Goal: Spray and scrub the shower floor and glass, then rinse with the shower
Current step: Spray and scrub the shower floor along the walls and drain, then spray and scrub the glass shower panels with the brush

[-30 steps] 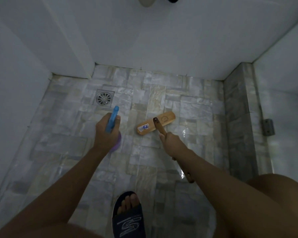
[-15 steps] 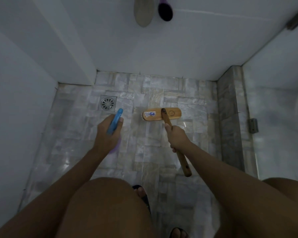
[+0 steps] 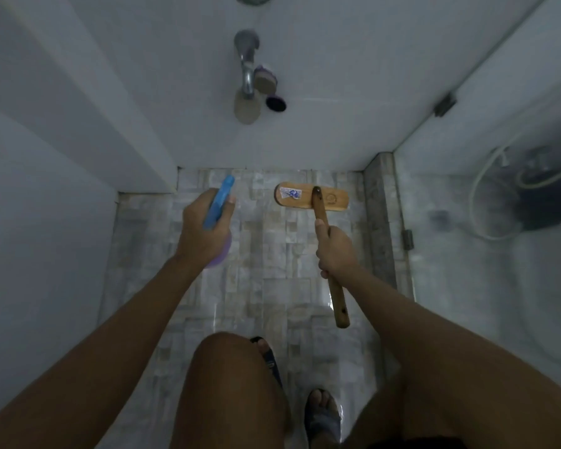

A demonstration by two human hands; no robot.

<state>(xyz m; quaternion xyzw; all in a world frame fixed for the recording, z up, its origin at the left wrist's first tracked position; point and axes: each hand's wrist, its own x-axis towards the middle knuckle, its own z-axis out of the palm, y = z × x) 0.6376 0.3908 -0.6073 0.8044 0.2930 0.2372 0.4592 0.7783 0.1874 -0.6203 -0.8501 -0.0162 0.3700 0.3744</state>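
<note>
Both hands were closed round tools. The left hand (image 3: 204, 228) gripped the spray bottle (image 3: 219, 202) by its neck, and the blue top pointed away from the person, toward the far left part of the floor (image 3: 266, 270). The right hand (image 3: 334, 251) gripped the wooden handle of the brush (image 3: 311, 200) about at its middle, with the thumb laid along the upper side.

The head of the brush lay at the far end of the floor, just beside the foot of the back wall (image 3: 337, 92), and it seemed to rest on the tiles. Its long axis ran from left to right, across the view. The handle ran from the head back toward the person and a little to the right, so its free end stuck out behind the right hand.

From this I judged that the next stroke had to be a pull toward the feet, because there was almost no floor left in front of the head.

The glass (image 3: 483, 286) stood on the right side, beyond a stone curb (image 3: 379, 228), so the right hand and the brush were nearer to it than the bottle was. A tap (image 3: 246, 76) hung on the back wall above the brush.
</note>
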